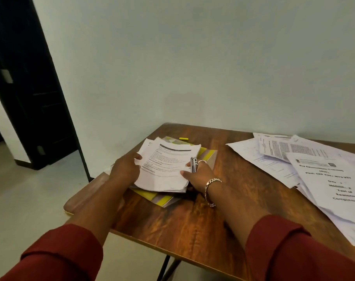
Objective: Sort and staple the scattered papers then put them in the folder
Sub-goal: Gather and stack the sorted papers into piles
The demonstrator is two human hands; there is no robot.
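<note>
A stack of printed white papers (166,167) lies on a yellow and grey folder (208,155) at the table's left side. My left hand (125,170) grips the stack's left edge. My right hand (199,175) rests on the stack's right edge, thumb on the top sheet, with a slim silver stapler (193,164) held between its fingers. A ring and a chain bracelet are on that hand. More loose printed papers (306,171) lie spread over the table's right side.
The wooden table (193,224) stands against a pale wall, its left and near edges close to my arms. A small yellow object (183,138) lies behind the folder. A dark doorway opens at the left over a light floor.
</note>
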